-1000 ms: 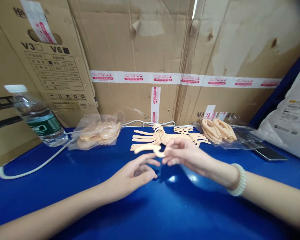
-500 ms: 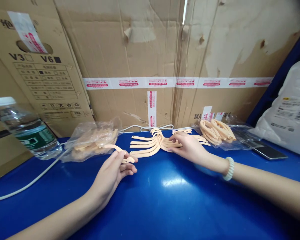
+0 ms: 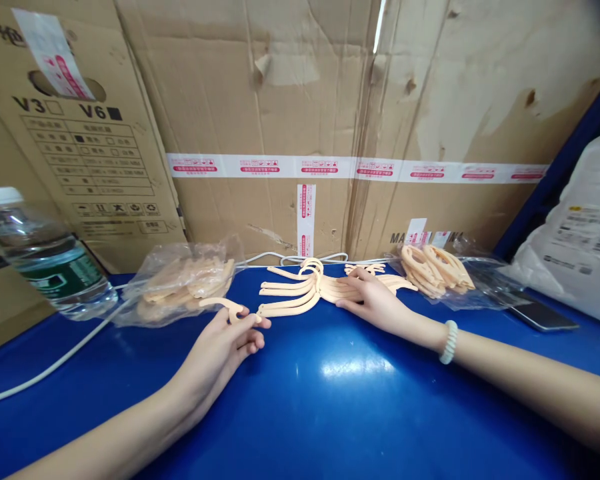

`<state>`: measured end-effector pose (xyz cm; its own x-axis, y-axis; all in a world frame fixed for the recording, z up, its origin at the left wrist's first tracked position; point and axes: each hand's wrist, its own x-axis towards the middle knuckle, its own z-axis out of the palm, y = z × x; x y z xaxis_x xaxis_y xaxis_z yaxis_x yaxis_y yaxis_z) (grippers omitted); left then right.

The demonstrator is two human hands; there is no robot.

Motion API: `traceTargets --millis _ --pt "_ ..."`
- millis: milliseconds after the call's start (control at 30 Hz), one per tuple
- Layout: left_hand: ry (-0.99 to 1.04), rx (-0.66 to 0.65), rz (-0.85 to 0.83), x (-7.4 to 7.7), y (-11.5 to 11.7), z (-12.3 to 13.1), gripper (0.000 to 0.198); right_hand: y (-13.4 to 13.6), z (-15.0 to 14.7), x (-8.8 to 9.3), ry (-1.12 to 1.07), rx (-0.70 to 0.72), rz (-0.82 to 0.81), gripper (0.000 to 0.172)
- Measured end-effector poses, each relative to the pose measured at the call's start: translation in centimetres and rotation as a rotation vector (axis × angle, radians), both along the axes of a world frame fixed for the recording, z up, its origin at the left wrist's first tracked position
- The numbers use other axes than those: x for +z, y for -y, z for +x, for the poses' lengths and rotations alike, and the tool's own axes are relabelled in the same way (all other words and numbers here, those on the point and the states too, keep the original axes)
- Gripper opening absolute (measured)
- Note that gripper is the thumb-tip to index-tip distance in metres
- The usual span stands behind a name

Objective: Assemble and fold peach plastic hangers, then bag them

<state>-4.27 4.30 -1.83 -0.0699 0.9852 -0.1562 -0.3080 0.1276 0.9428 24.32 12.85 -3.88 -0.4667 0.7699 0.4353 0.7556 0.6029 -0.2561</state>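
Several beige plastic folding hangers (image 3: 290,289) lie overlapped on the blue table, their arms fanned to the left and their hooks (image 3: 311,268) bunched at the back. My right hand (image 3: 375,299) is over their right-hand arms, thumb at the near edge and fingers on the far side, gripping them. My left hand (image 3: 230,340) pinches a loose beige curved hanger piece (image 3: 214,303), raised just off the table, left of the row. Part of that piece is hidden by the fingers. A few small beige pieces (image 3: 365,268) lie behind my right hand.
A clear bag of beige parts (image 3: 180,280) sits at left beside a water bottle (image 3: 55,267) and white cable (image 3: 60,370). At right are another bag of parts (image 3: 435,270), a phone (image 3: 545,312) and a white sack (image 3: 575,227). Cardboard (image 3: 280,113) stands behind.
My right hand has closed down onto the hangers' right-hand arms. My left hand has shifted slightly left, and the piece in it has turned. The top hanger arms have moved a little.
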Motion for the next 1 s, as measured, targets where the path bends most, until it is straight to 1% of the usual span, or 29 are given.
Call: traceTargets --millis 33,100,133,167,267,367,533,600,667,767,900,1000 --pt "-0.004 -0.015 0.029 -0.2 -0.1 0.0 0.034 0.2 -0.1 0.0 -0.007 0.018 0.007 0.029" --pt "-0.012 -0.047 0.073 -0.4 -0.1 -0.1 0.047 0.7 -0.2 0.1 -0.020 0.053 0.015 0.014" --pt "-0.021 -0.061 0.078 -0.4 -0.1 -0.1 0.050 0.8 -0.3 0.1 -0.027 0.068 0.017 0.007" --pt "-0.031 -0.072 0.071 -0.4 0.0 -0.1 0.051 0.9 -0.4 0.1 -0.033 0.078 0.020 0.005" --pt "-0.044 -0.065 0.034 -0.2 0.1 0.0 0.051 1.0 -0.5 0.1 -0.052 0.084 0.030 0.011" --pt "-0.032 -0.047 0.031 0.0 0.3 0.1 0.050 1.5 -0.2 0.4 -0.082 0.086 0.041 0.013" --pt "0.001 -0.046 0.055 -0.1 0.6 0.0 0.046 4.0 0.8 1.3 -0.156 0.153 0.088 0.004" --pt "0.019 -0.047 0.079 -0.1 0.7 0.0 0.043 4.9 1.2 1.4 -0.173 0.191 0.146 0.009" --pt "0.054 -0.077 0.100 -0.2 0.8 0.0 0.039 5.4 1.4 1.2 -0.187 0.211 0.215 0.015" --pt "0.121 -0.164 0.097 -0.2 0.8 0.0 0.032 5.5 1.6 0.8 -0.229 0.215 0.270 0.015" --pt "0.192 -0.251 0.075 0.0 1.2 0.3 0.025 5.8 1.7 0.4 -0.269 0.180 0.280 0.014" --pt "0.233 -0.337 0.063 0.0 1.6 0.5 0.021 6.4 1.8 0.4 -0.272 0.177 0.274 0.016"
